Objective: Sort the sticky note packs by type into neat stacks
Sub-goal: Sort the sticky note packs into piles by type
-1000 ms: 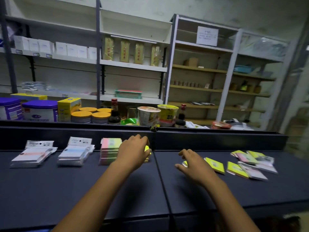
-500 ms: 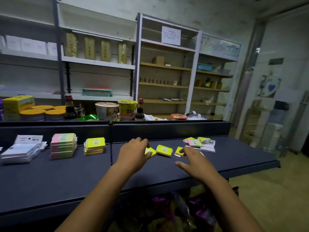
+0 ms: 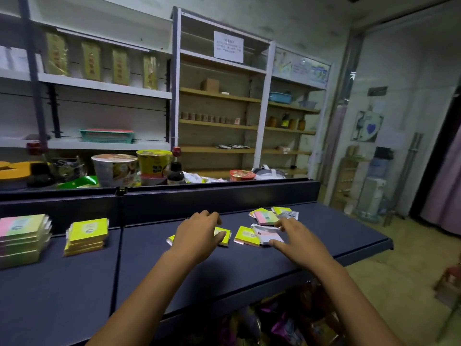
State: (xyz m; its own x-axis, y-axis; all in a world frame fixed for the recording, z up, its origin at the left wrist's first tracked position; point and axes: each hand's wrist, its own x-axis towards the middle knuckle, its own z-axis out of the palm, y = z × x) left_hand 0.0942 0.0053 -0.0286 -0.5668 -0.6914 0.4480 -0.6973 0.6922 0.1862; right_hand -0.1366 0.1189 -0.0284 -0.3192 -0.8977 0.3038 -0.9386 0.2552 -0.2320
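My left hand lies cupped over a yellow sticky note pack on the dark counter, and yellow shows on both sides of the palm. My right hand brackets a white-and-pink pack, thumb at its near corner and forefinger at its far edge. Between the hands lies another yellow pack. Behind them is a loose pile: a pink-green pack, a yellow one and a clear-wrapped one. Sorted stacks stand at the left: yellow packs and pink-green packs.
A raised black ledge runs along the counter's back, with noodle cups and bottles behind it. The counter's right end drops to the floor. Bagged goods sit under the front edge.
The view has swung right, so the white stacks left the frame. My left hand came off the yellow stack onto a loose yellow pack. My right hand reached farther right to the white-and-pink pack.
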